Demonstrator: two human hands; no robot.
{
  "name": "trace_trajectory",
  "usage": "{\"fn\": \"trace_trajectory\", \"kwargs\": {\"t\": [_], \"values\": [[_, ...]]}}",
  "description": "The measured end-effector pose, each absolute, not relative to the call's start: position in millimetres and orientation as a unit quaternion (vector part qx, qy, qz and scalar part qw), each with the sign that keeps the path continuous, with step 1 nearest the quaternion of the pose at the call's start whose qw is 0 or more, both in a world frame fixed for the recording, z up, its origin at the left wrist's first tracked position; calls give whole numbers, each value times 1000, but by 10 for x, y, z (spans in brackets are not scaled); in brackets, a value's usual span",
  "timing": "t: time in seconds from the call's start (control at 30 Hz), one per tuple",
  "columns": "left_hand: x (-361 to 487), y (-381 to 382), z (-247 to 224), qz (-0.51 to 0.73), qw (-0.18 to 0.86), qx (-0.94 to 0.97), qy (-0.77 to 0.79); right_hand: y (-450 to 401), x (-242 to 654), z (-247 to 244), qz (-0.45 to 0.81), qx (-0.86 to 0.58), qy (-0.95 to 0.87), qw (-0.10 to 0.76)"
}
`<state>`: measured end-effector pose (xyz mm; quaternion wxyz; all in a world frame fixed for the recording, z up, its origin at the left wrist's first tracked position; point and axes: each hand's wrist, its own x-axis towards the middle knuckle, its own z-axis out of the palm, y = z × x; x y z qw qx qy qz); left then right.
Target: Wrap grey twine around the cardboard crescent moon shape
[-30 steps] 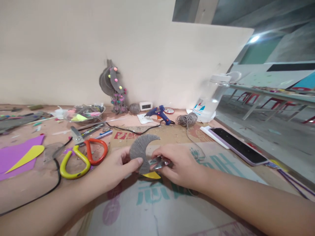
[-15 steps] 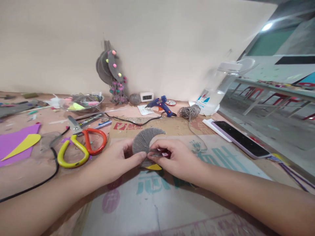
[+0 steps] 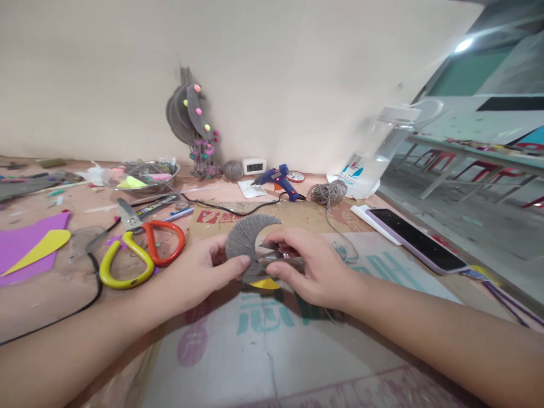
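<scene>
A crescent wrapped in grey yarn (image 3: 242, 241) is gripped between the thumb and fingers of my left hand (image 3: 212, 266), above the printed cardboard. At its lower end a yellow piece (image 3: 266, 283) shows unwrapped. My right hand (image 3: 310, 266) is curled just right of the crescent's inner curve. Within its fingers lies a small greyish thing with reddish glints, partly hidden, and I cannot make out its kind. A strand of grey yarn hangs below this hand. Behind, a loose ball of grey yarn (image 3: 327, 192) trails a strand toward the cardboard.
Left of my hands lie scissors (image 3: 127, 272) with yellow and red handles, and purple sheet (image 3: 29, 260). A blue glue gun (image 3: 283, 180) with a black cord stands behind the cardboard (image 3: 212, 351). On the right are a phone (image 3: 416, 241) and a water bottle (image 3: 369, 153).
My right hand has drawn slightly right, away from the crescent, and its fingers have spread a little. The crescent has shifted slightly up and left, showing more of its inner curve.
</scene>
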<state>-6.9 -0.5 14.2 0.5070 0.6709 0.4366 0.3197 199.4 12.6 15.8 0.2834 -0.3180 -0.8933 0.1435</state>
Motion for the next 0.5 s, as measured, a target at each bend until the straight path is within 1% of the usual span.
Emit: {"fn": "trace_trajectory", "kwargs": {"t": [0.17, 0.23, 0.33, 0.5], "values": [[-89, 5, 131, 317, 504, 670, 445, 143, 2047, 177, 20, -278, -923, 266], [-98, 10, 122, 316, 503, 671, 444, 144, 2046, 173, -10, -270, -927, 260], [-110, 17, 114, 315, 502, 670, 448, 154, 2044, 161, -20, -278, -925, 256], [-121, 15, 121, 334, 519, 655, 436, 171, 2047, 145, -2, -292, -923, 251]]}}
